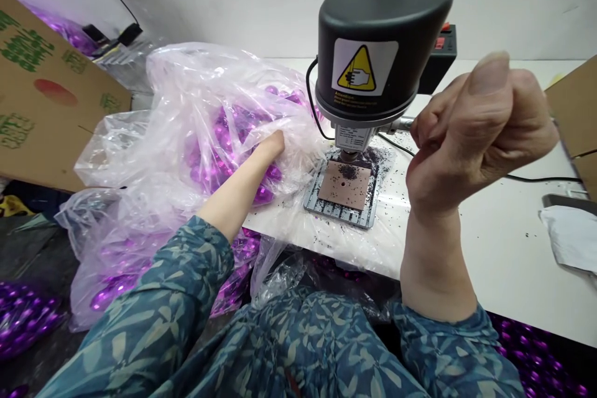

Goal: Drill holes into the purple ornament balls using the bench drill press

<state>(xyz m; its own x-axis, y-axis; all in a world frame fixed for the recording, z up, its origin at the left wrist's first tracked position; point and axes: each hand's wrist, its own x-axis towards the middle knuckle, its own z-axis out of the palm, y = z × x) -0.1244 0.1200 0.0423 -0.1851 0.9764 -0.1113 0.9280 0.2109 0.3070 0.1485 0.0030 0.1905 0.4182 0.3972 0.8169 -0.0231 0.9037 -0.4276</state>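
My left hand (276, 142) reaches into a clear plastic bag (186, 74) full of shiny purple balls (224, 143). The bag's film and the balls hide its fingers. On the right, my right hand (480, 124) is raised in a closed fist, thumb on top, at the metal feed lever (403, 124) of a small black drill press (373, 18). Most of the lever is covered by the fist. Beneath the drill head, a brown square board (345, 185) with a small hole lies on the grey slotted base (368, 219). Dark shavings are scattered over both.
A cardboard box (46, 93) stands at the left, another (576, 106) at the right edge. Below the bench's front edge hangs more bagged purple stuff (116, 280). A black cable (536, 179) crosses the white table (504, 236). White crumpled paper (571, 239) lies at right.
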